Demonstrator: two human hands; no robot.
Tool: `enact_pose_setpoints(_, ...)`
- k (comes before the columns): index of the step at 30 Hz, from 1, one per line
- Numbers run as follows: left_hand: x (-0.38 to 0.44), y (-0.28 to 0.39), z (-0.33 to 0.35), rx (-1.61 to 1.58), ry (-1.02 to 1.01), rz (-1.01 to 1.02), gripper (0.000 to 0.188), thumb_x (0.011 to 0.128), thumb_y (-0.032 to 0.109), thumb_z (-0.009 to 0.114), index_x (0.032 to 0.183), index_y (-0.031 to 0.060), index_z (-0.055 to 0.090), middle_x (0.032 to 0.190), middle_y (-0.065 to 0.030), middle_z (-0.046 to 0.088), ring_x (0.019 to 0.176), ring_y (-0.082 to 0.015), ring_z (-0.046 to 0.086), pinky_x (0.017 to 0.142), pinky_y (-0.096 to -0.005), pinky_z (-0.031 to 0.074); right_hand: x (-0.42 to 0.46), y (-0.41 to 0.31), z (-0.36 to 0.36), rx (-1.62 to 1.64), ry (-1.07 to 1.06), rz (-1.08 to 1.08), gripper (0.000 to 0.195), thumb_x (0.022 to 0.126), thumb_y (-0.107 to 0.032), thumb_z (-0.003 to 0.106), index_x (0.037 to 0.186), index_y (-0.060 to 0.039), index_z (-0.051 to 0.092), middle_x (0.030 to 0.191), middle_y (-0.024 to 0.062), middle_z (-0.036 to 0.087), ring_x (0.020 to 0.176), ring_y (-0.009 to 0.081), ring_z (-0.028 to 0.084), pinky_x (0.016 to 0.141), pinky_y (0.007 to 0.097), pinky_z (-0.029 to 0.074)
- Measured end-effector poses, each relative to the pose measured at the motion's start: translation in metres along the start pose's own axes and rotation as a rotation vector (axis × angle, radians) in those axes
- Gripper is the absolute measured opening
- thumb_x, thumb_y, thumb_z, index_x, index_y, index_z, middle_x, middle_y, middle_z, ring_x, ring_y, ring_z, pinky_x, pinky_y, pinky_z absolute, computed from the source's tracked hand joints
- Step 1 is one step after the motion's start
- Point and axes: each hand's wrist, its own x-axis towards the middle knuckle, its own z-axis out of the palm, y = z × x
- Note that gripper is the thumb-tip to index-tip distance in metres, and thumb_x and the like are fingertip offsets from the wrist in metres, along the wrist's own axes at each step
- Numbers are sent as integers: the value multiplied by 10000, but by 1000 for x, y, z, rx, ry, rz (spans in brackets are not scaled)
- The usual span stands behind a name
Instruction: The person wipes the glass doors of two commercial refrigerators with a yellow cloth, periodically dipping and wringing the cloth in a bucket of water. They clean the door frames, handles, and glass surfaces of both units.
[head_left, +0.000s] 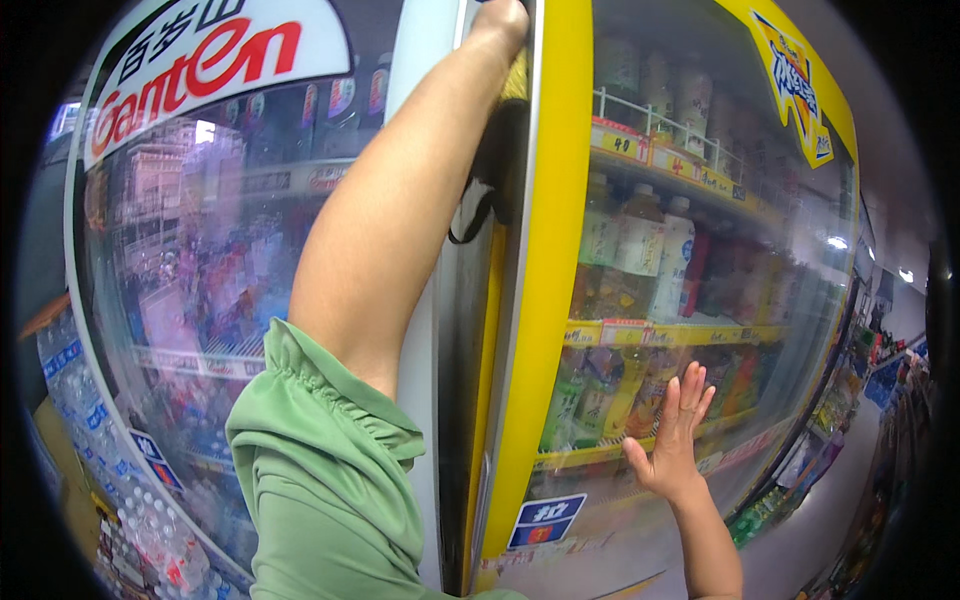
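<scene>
My left arm, in a green sleeve, reaches up to the gap between two drinks coolers; my left hand (501, 21) is at the top edge, beside the yellow door frame (559, 187), its fingers mostly hidden. A dark cloth or strap hangs in the gap below it. Lower right, my right hand (671, 442) has its fingers spread against or just in front of the glass door (742, 315) of the yellow cooler; contact cannot be told for sure. Behind that glass, bottled drinks (641, 232) stand on shelves with price strips (645, 334).
On the left is a white-framed cooler (75, 247) with a glass door showing street reflections. Packs of bottled water (79, 382) are stacked beside it, with more bottles (161, 540) low down. At the far right, shop shelves (832, 427) line an aisle.
</scene>
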Motion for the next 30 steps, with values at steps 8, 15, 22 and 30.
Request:
enact_pose_setpoints(8,-111,-43,-28,73,36,-124,533,978,345,251,1318,-25,430,1348,-225,446,1246,-322,412,1069,-376,288,3,-10,5,75,90,1,941,764,-303,608,1491,-71,59,1543,222,-17,1427,382,-71,1085,563,-108)
enact_pose_setpoints(15,-230,-81,-45,86,51,-276,540,976,350,252,1324,-28,420,1353,-231,437,1256,-329,399,1073,-375,282,6,-19,9,74,104,37,910,776,-302,586,1489,-70,71,1546,208,-6,1433,365,-56,1091,551,-105)
enact_pose_setpoints(22,-377,-122,-53,56,35,-507,548,974,356,252,1330,-30,410,1358,-238,428,1266,-336,386,1077,-373,277,8,-22,8,81,141,34,860,808,-318,563,1494,-102,92,1554,178,16,1436,351,-39,1093,552,-95)
enact_pose_setpoints(30,-509,-169,-78,52,1,-794,558,972,363,253,1337,-33,398,1364,-245,417,1277,-344,371,1082,-372,270,9,-21,17,63,160,22,839,861,-415,538,1495,-94,92,1560,156,10,1441,312,-50,1102,526,-94)
